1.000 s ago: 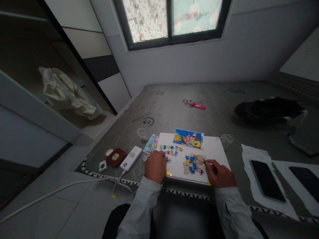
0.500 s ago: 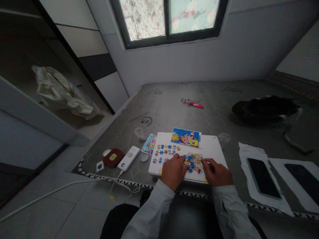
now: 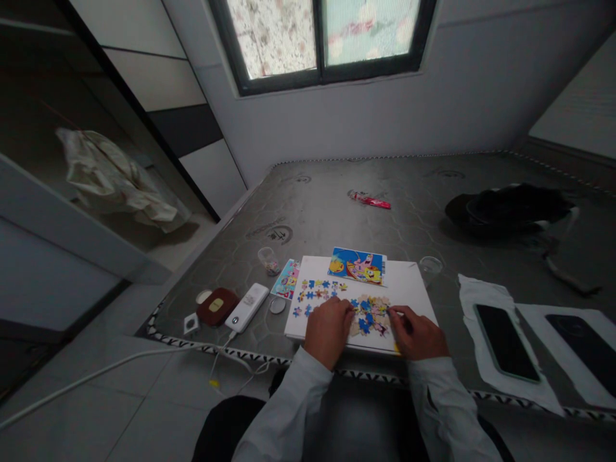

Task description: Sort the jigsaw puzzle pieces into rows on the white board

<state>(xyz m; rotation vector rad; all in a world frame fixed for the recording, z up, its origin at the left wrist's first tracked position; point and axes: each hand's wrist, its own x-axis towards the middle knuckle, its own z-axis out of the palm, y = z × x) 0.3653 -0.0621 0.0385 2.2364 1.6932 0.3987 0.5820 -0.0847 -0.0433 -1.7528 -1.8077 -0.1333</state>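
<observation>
A heap of jigsaw puzzle pieces (image 3: 369,316), some face down and tan, lies on a white box (image 3: 409,282). At the heap's left edge, my left hand (image 3: 330,330) has its thumb and fingers pinched together; anything between them is too small to tell. My right hand (image 3: 418,332) is curled at the right edge, fingertips together by a small dark bit I cannot identify. Loose jigsaw pieces (image 3: 317,294) are laid in rough rows beyond my left hand, partly hidden by it. Behind the heap lies a blue cartoon picture card (image 3: 357,265).
Left of the box are a pink picture card (image 3: 285,280), a clear cup (image 3: 268,260), a round lid (image 3: 277,305), a white power bank (image 3: 247,308) and a brown case (image 3: 217,307). Rightward are another clear cup (image 3: 430,264), a phone (image 3: 506,341) and a black cap (image 3: 510,208).
My left hand has drawn back slightly left from the heap, its thumb closing toward the fingers and uncovering more pieces. My right hand stays nearly in place. The view has shifted slightly.
</observation>
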